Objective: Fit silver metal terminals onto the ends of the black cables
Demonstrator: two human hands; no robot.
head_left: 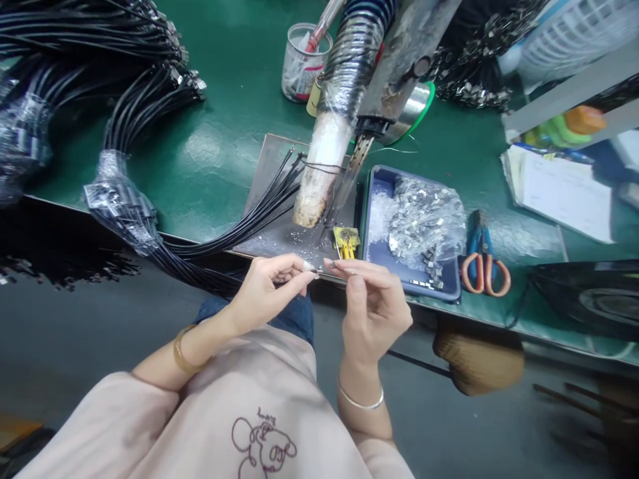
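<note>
My left hand is closed, thumb against the fingers, at the table's front edge. Whatever lies in its fingertips is too small to name. Just to its right, my right hand pinches with thumb and forefinger near a tiny dark piece that I cannot make out. The fingertips of the two hands are close together but apart. A bundle of black cables runs from the left onto a dark metal plate beyond the hands. Above the plate, a soldering iron points down beside a wrapped fume hose.
A blue tray holds bagged metal connectors. Orange-and-blue-handled pliers lie right of it. A yellow sponge piece sits on the plate. Behind stand a plastic cup and a solder spool. More cable bundles lie left.
</note>
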